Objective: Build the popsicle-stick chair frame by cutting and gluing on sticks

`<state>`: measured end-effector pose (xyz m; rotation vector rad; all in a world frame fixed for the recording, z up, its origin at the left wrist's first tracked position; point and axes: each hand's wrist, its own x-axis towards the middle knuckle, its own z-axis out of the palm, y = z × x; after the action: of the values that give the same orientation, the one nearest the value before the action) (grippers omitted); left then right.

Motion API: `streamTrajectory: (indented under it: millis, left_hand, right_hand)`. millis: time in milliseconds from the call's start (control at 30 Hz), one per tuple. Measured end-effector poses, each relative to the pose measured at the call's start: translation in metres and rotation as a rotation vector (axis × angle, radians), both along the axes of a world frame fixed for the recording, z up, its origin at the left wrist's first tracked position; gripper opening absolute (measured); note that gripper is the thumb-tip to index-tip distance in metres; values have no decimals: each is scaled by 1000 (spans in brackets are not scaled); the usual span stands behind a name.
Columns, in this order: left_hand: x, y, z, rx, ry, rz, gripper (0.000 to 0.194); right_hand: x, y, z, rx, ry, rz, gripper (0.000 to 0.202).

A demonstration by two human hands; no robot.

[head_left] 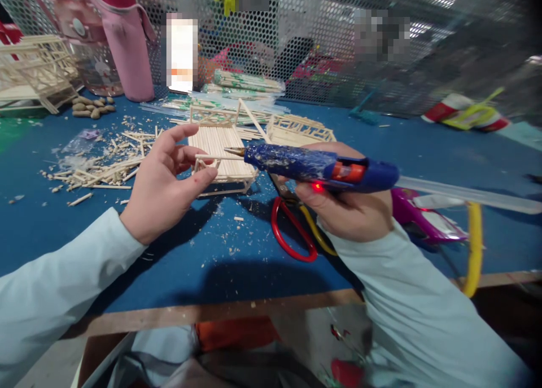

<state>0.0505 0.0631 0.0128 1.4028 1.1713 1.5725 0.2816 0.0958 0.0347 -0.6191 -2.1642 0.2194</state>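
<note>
My left hand (167,179) pinches the near left corner of a small model made of thin wooden sticks (218,136). Its slatted top faces up, with little posts and rails at the ends. In my right hand (355,213) is a blue hot glue gun (292,161), worn and spotted with white residue, a red light glowing under it. Its metal nozzle points left, just above the model's near rail; whether it touches cannot be made out. A clear glue stick (470,194) juts from the gun's back. Below my right hand lie scissors (302,258) with red and yellow handles, blades partly hidden.
Loose stick pieces (110,165) and peanuts (91,108) lie at left. A larger stick frame (38,74), pink bottle (129,49) and bagged sticks (249,82) stand behind. Another stick model (296,131) is beyond the gun; a purple tool (417,216) lies right.
</note>
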Motion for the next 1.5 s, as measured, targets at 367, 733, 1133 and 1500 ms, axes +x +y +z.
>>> streamTrajectory:
  millis: [367,733,1133,1500]
  left_hand:
    - [-14,0,3,-39,-184,79,35]
    - [-8,3,3,-156,-147,124,23]
    - [-7,4,5,-189,-123,133,24]
    - [-6,3,8,-195,-174,138,23]
  right_hand:
    - [2,1,3,89,-158,54,25]
    - [-6,1,-1,133,-218,64,19]
    - [-5,2,-2,220,-242,43,23]
    - [-5,2,-2,220,-245,53,25]
